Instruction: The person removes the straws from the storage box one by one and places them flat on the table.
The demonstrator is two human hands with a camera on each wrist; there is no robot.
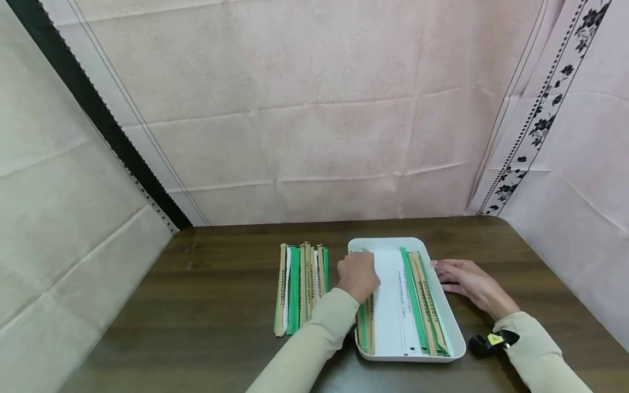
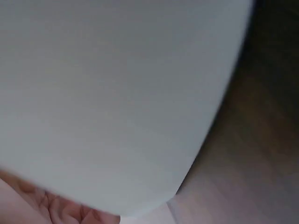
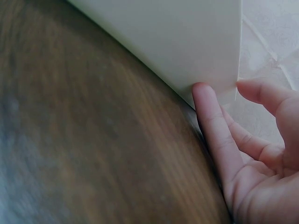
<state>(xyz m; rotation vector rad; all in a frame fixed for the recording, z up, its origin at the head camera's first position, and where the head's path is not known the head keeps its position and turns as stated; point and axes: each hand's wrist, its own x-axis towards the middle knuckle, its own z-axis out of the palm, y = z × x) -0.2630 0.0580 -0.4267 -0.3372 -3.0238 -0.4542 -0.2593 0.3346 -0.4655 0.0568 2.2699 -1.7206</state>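
A white tray [image 1: 460, 341] on the table holds long, thin green packets [image 1: 414, 300] and tan packets [image 1: 426, 305] with printed text. Over the tray's left side is my left hand [image 1: 358, 275], its fingers curled at the thin packets there, the grip itself mostly hidden. Curled fingers [image 2: 70, 211] show below the tray's outer wall [image 2: 117, 107] in the left wrist view. My right hand [image 1: 467, 284] holds the tray's right edge. In the right wrist view, its thumb meets the rim while a finger [image 3: 210, 116] presses the outer wall.
A row of similar green, tan and white packets [image 1: 302, 289] lies on the brown table [image 1: 216, 311] left of the tray. Pale cloth [image 1: 314, 125] hangs behind the table and along both sides. A black wrist device [image 1: 484, 345] is by the right sleeve.
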